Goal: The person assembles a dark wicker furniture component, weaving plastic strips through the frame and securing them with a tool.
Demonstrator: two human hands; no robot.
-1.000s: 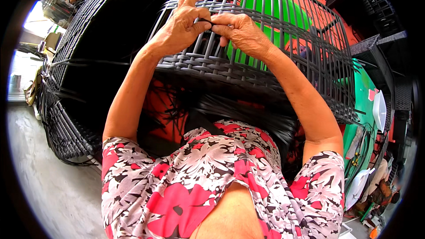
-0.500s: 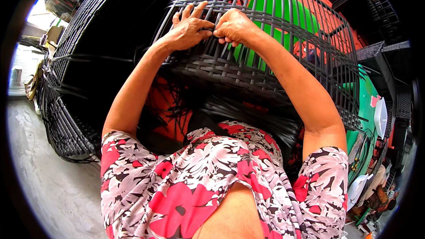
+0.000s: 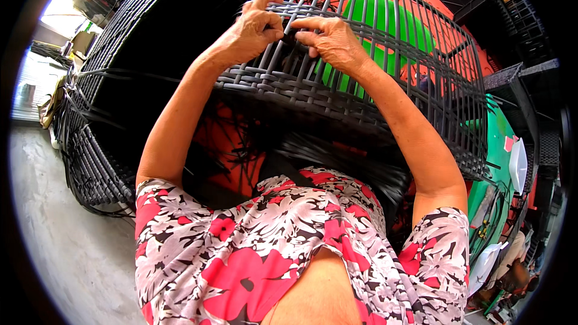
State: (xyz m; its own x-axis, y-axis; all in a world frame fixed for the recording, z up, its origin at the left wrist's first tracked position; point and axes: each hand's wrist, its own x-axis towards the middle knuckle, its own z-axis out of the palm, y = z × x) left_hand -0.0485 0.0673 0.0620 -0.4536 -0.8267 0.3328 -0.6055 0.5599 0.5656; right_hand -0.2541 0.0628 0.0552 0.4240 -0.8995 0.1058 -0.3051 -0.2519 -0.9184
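In front of me stands a dark grey woven wicker piece (image 3: pixel 337 103), with upright bars, a tight woven band low down and a narrower one higher up. My left hand (image 3: pixel 256 29) is at the upper band, fingers bent, thumb and forefinger pressed together at a dark strip. Just to its right, my right hand (image 3: pixel 334 43) reaches in with bent forefinger and thumb, closed at the same dark strip. Only a short bit of this strip shows between the fingertips; the rest blends into the dark weave.
On the left is another large dark wicker piece (image 3: pixel 99 171) with loose strands, over a grey floor (image 3: pixel 54 216). Behind the bars show a green panel (image 3: pixel 385 12) and an orange-red surface. A bundle of dark strands (image 3: pixel 355 165) lies near my waist. White containers (image 3: pixel 518 165) are at right.
My right hand has turned from a fist to stretched, bent fingers and moved slightly right. My left hand's fingers have curled in more. The view has shifted slightly.
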